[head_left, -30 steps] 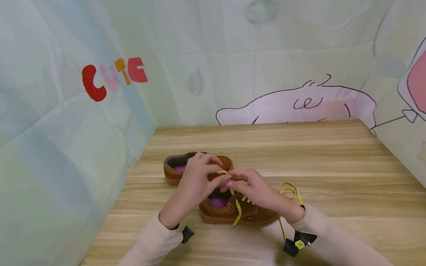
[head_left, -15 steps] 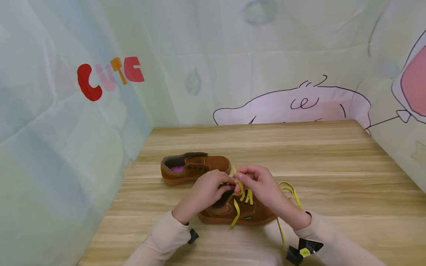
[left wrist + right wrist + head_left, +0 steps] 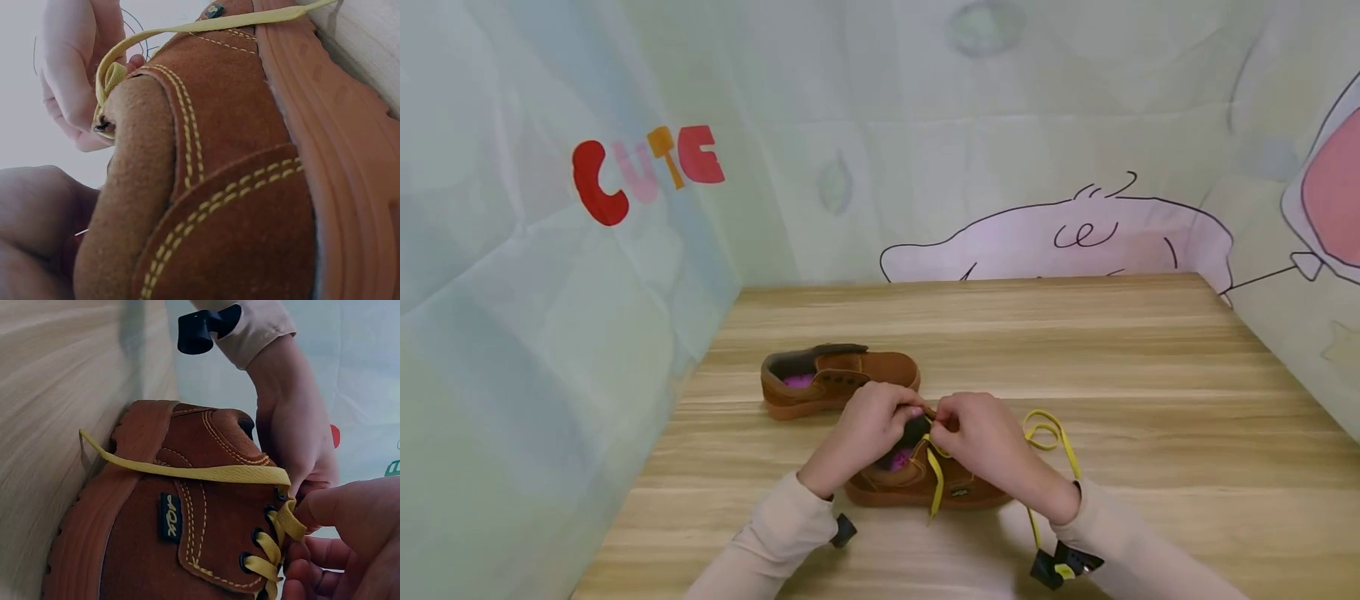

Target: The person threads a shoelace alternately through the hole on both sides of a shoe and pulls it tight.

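Observation:
A brown suede shoe [image 3: 955,482] with yellow stitching stands on the table, its toe to the right. A yellow shoelace [image 3: 212,474] runs through its near-side eyelets, one end hanging down the near side. At the far eyelet flap, my left hand [image 3: 868,429] pinches the shoe's edge with thumb and fingers. My right hand [image 3: 988,433] is right beside it, thumb and fingertips pinching the lace over the opening. In the right wrist view the right fingers [image 3: 331,509] are bent close by the top eyelets. The lace tip is hidden between the hands.
A second brown shoe [image 3: 883,367] stands behind and to the left, its dark eyelets without lace. A loose yellow lace [image 3: 1056,427] lies looped on the wooden table [image 3: 1150,358] to the right. Printed fabric walls [image 3: 820,167] border the table at back and sides.
The left hand has come down from in front of the rear shoe to the near shoe's flap. The right hand has turned over, drawing the raised lace down toward the far eyelets.

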A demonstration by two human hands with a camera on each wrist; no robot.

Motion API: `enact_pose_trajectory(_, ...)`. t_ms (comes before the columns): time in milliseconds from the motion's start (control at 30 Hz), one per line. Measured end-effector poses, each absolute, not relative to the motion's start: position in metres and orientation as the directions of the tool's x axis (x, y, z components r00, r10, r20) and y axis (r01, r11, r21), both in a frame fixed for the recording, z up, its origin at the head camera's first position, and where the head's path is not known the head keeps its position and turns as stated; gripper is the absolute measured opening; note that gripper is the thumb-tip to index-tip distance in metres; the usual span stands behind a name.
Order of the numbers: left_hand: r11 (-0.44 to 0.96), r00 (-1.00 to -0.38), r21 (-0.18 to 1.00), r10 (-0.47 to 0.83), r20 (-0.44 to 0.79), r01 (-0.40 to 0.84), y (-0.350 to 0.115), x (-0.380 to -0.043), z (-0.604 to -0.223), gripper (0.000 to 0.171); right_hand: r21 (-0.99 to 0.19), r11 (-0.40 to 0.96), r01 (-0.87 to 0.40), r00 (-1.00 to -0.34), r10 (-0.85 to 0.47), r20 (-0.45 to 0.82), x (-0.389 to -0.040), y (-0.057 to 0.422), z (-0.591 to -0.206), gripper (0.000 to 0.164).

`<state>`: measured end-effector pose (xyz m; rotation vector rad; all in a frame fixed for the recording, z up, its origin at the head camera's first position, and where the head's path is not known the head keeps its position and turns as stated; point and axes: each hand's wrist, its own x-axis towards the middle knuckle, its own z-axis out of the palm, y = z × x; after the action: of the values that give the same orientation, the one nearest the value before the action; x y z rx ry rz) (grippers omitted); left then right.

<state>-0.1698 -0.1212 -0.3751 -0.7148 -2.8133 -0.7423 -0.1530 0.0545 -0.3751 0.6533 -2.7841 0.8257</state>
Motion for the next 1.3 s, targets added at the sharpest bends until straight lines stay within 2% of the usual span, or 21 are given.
enact_pose_trajectory(367,0.769,-0.88,0.43,0.398,0.257,0.473,-0.121,-0.169,-0.375,0.012,-0.462,0.756,-0.464,-0.875,-0.31,0.371,-0.149,0.052,-0.38,0.02)
enact_pose_trajectory(600,0.764,-0.891,0.457,0.385,0.243,0.455,-0.122,-0.168,-0.375,0.013,-0.439,0.764,-0.473,-0.867,-0.312,0.389,-0.149,0.047,-0.382,0.019)
enact_pose_trajectory(767,0.743,-0.88,0.473,0.427,0.21,0.473,-0.127,-0.168,-0.374,0.016,-0.422,0.777,-0.467,-0.867,-0.308,0.392,-0.148,0.043,-0.383,0.021)
enact_pose_trajectory(1000,0.639,-0.841,0.611,0.535,0.084,0.468,-0.136,-0.172,-0.364,0.022,-0.347,0.791,-0.504,-0.832,-0.338,0.439,-0.146,0.043,-0.385,0.022)
enact_pose_trajectory(1133,0.648,-0.863,0.623,0.497,0.091,0.438,-0.134,-0.175,-0.365,0.017,-0.336,0.779,-0.529,-0.813,-0.351,0.465,-0.145,0.045,-0.387,0.017)
enact_pose_trajectory(1300,0.593,-0.873,0.705,0.482,0.075,0.388,-0.134,-0.181,-0.366,0.016,-0.36,0.766,-0.533,-0.809,-0.335,0.483,-0.144,0.05,-0.389,0.017)
